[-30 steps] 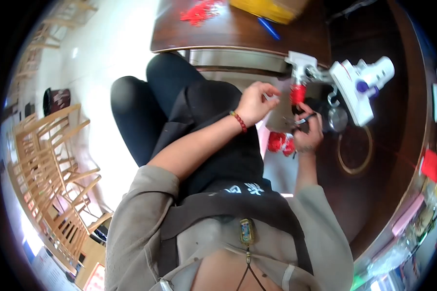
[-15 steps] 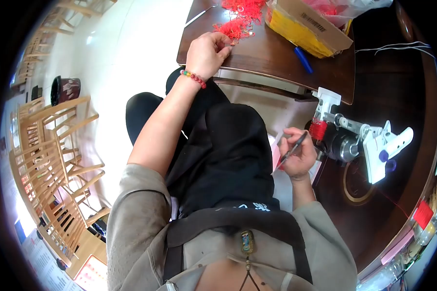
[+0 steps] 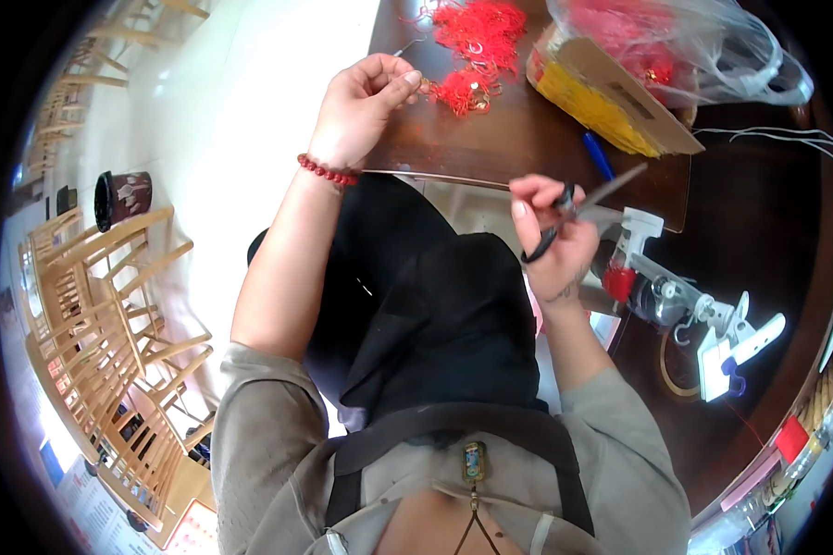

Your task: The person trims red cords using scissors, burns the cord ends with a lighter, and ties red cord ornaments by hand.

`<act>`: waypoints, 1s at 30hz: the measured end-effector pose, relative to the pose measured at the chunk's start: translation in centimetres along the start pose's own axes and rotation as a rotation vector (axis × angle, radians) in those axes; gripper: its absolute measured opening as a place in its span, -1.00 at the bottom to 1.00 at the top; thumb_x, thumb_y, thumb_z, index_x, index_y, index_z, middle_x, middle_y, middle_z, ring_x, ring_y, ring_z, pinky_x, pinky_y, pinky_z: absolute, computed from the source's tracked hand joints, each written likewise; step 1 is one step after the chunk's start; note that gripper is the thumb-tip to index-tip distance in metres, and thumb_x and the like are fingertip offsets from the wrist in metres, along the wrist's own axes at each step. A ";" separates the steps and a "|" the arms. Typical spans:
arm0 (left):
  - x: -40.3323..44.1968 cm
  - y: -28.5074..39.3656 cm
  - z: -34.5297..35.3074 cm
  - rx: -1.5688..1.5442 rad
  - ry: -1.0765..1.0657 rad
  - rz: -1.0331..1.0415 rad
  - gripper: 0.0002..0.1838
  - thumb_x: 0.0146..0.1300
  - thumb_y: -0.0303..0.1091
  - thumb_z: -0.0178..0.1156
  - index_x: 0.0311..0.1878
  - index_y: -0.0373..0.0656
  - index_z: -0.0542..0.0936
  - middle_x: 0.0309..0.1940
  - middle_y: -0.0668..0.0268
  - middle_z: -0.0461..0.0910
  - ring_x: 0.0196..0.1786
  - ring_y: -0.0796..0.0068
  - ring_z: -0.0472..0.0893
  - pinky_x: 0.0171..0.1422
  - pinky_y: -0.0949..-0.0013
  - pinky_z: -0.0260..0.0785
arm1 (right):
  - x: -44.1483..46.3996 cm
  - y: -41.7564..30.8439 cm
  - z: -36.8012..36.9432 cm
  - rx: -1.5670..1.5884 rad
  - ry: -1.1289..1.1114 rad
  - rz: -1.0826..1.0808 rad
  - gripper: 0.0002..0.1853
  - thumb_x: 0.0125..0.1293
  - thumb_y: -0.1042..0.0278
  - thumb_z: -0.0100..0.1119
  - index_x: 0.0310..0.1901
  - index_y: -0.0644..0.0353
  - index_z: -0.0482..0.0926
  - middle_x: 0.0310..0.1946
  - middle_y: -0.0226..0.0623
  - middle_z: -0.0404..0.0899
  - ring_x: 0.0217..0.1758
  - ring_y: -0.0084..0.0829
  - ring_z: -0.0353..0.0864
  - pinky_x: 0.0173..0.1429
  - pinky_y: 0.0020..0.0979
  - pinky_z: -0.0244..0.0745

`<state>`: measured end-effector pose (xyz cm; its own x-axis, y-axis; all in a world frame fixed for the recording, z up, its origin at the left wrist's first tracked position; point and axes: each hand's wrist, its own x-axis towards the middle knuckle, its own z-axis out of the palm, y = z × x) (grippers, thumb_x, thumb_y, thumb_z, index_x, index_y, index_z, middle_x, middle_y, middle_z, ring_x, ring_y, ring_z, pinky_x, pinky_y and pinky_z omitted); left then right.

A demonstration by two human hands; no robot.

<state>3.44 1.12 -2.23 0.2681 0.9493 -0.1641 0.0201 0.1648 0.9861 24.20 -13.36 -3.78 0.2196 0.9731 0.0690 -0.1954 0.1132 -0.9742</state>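
My left hand (image 3: 361, 104), a red bead bracelet on its wrist, is over the table's near left part. Its thumb and finger pinch a small gold-coloured piece beside the heap of red threads (image 3: 467, 90). Black-handled scissors (image 3: 574, 215) are in my right hand (image 3: 562, 245), their blades apart and pointing up to the right. This hand is in front of the table's near edge, left of a white clamp stand (image 3: 640, 231). A thin metal tool (image 3: 411, 44) lies partly hidden behind my left hand.
On the wooden table (image 3: 491, 153) are a yellow and brown box (image 3: 611, 97), a clear plastic bag (image 3: 731, 55) and a blue pen-like item (image 3: 598, 155). A red spool (image 3: 618, 282) is at the stand. Wooden chairs (image 3: 111, 324) and a dark bin (image 3: 125, 199) are at the left.
My left hand has moved up to the table and closed on a small piece by the red threads. My right hand has risen towards the table's edge, and the scissors' blades now point away from me.
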 end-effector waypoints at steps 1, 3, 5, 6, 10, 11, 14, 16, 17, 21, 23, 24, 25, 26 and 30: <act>-0.1 0.5 -0.4 -0.046 0.015 -0.006 -0.88 0.30 -0.40 0.18 -0.15 -0.22 0.54 -0.30 0.37 0.61 -0.19 0.65 0.55 -0.01 0.58 0.37 | 1.4 0.4 1.2 0.037 -0.020 -0.010 -0.78 0.14 0.65 0.19 -0.25 0.25 0.37 -0.12 -0.13 0.55 -0.01 -0.42 0.52 0.12 -0.41 0.40; -0.2 1.0 -0.7 -0.145 0.046 -0.020 -0.86 0.30 -0.43 0.18 -0.11 -0.23 0.53 -0.28 0.34 0.61 -0.18 0.61 0.56 0.01 0.56 0.38 | 4.1 0.8 3.7 0.103 -0.046 -0.029 -0.78 0.12 0.67 0.18 -0.24 0.25 0.37 -0.11 -0.13 0.55 0.05 -0.39 0.52 0.16 -0.38 0.39; -0.1 1.2 -0.8 -0.267 0.033 -0.035 -0.86 0.30 -0.46 0.16 -0.10 -0.22 0.52 -0.26 0.33 0.60 -0.17 0.58 0.57 0.02 0.55 0.38 | 6.6 1.8 5.9 0.111 -0.088 -0.050 -0.72 0.09 0.70 0.19 -0.17 0.27 0.40 -0.09 -0.19 0.56 0.12 -0.42 0.50 0.20 -0.39 0.37; 0.0 1.2 -0.8 -0.332 0.028 -0.043 -0.86 0.30 -0.47 0.16 -0.09 -0.22 0.51 -0.25 0.33 0.60 -0.16 0.56 0.57 0.02 0.54 0.38 | 7.8 2.6 7.0 0.056 -0.088 -0.088 -0.66 0.06 0.68 0.24 -0.10 0.29 0.44 -0.11 -0.25 0.56 0.02 -0.48 0.53 0.11 -0.46 0.44; 0.4 1.6 -0.7 -0.504 0.007 -0.063 -0.86 0.32 -0.47 0.14 -0.08 -0.23 0.50 -0.26 0.33 0.60 -0.15 0.56 0.61 -0.02 0.54 0.44 | 10.6 4.4 8.2 -0.266 -0.057 0.023 -0.75 0.09 0.64 0.28 -0.18 0.29 0.50 -0.28 -0.34 0.57 -0.27 -0.59 0.54 -0.11 -0.55 0.52; 0.6 1.6 -1.1 -0.451 0.029 -0.058 -0.86 0.32 -0.49 0.11 -0.07 -0.25 0.49 -0.26 0.31 0.58 -0.17 0.55 0.61 0.00 0.52 0.46 | 11.1 4.7 8.0 -0.161 -0.047 0.036 -0.77 0.10 0.65 0.27 -0.21 0.29 0.49 -0.30 -0.34 0.58 -0.27 -0.60 0.55 -0.10 -0.55 0.52; 2.0 -0.5 -2.4 -0.423 0.061 -0.033 -0.85 0.32 -0.50 0.10 -0.07 -0.26 0.48 -0.29 0.31 0.58 -0.24 0.57 0.60 0.00 0.51 0.48 | 12.0 5.0 7.3 0.129 -0.027 0.058 -0.77 0.12 0.74 0.21 -0.35 0.20 0.39 -0.27 -0.23 0.61 -0.13 -0.49 0.56 0.05 -0.46 0.46; 1.9 0.0 -1.8 -0.492 0.088 -0.095 -0.86 0.32 -0.51 0.09 -0.07 -0.27 0.48 -0.30 0.32 0.57 -0.29 0.61 0.58 -0.05 0.52 0.49 | 12.2 4.0 7.7 0.022 -0.055 0.010 -0.77 0.11 0.70 0.25 -0.34 0.20 0.40 -0.25 -0.23 0.61 -0.09 -0.48 0.56 0.07 -0.45 0.44; 2.0 0.3 -1.3 -0.524 0.099 -0.126 -0.86 0.32 -0.51 0.09 -0.08 -0.28 0.48 -0.31 0.32 0.56 -0.31 0.62 0.57 -0.07 0.53 0.50 | 12.1 4.0 8.0 -0.072 -0.114 0.037 -0.77 0.11 0.69 0.28 -0.35 0.20 0.41 -0.26 -0.25 0.61 -0.11 -0.50 0.56 0.05 -0.48 0.44; 2.1 0.1 -1.0 -0.518 0.139 -0.077 -0.87 0.31 -0.54 0.08 -0.10 -0.28 0.49 -0.36 0.34 0.55 -0.34 0.65 0.55 -0.11 0.50 0.53 | 12.0 4.2 8.4 -0.230 -0.111 0.107 -0.78 0.09 0.64 0.32 -0.38 0.21 0.43 -0.34 -0.35 0.60 -0.26 -0.62 0.54 -0.08 -0.57 0.46; 2.6 -0.7 -1.4 -0.532 0.178 -0.045 -0.88 0.30 -0.55 0.08 -0.11 -0.28 0.49 -0.37 0.34 0.55 -0.35 0.65 0.55 -0.13 0.50 0.54 | 12.5 3.9 8.3 -0.062 -0.060 0.087 -0.79 0.11 0.66 0.30 -0.38 0.21 0.43 -0.33 -0.35 0.60 -0.27 -0.63 0.53 -0.08 -0.57 0.45; 2.6 -0.7 -1.5 -0.515 0.184 -0.052 -0.88 0.31 -0.54 0.06 -0.10 -0.28 0.49 -0.37 0.35 0.53 -0.35 0.64 0.52 -0.12 0.48 0.51 | 12.7 4.0 8.1 0.036 -0.054 0.022 -0.78 0.13 0.65 0.28 -0.36 0.25 0.39 -0.33 -0.30 0.58 -0.26 -0.59 0.54 -0.08 -0.55 0.48; 2.6 -0.6 -1.5 -0.498 0.188 -0.059 -0.87 0.32 -0.53 0.05 -0.10 -0.27 0.50 -0.38 0.36 0.51 -0.35 0.64 0.49 -0.11 0.47 0.49 | 12.7 3.8 8.0 0.069 -0.039 -0.010 -0.78 0.13 0.67 0.27 -0.34 0.24 0.39 -0.32 -0.29 0.58 -0.25 -0.58 0.54 -0.07 -0.54 0.48; 2.6 -0.5 -1.6 -0.481 0.191 -0.065 -0.87 0.33 -0.52 0.04 -0.09 -0.27 0.50 -0.38 0.36 0.50 -0.34 0.63 0.47 -0.10 0.45 0.47 | 12.7 3.6 7.9 0.103 -0.023 -0.042 -0.78 0.13 0.68 0.26 -0.33 0.23 0.39 -0.31 -0.28 0.58 -0.23 -0.57 0.54 -0.06 -0.53 0.48; 2.8 -0.9 -1.8 -0.570 0.217 -0.132 -0.87 0.35 -0.50 0.01 -0.09 -0.26 0.50 -0.38 0.37 0.48 -0.36 0.64 0.44 -0.17 0.47 0.44 | 12.8 2.5 8.3 0.157 0.024 -0.098 -0.77 0.15 0.68 0.26 -0.32 0.21 0.37 -0.27 -0.25 0.58 -0.21 -0.56 0.54 -0.10 -0.54 0.46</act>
<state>2.47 4.09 -3.65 0.0954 0.9341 -0.3441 -0.4939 0.3445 0.7983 18.58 1.04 -3.51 0.2672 0.9511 0.1548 -0.3180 0.2386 -0.9176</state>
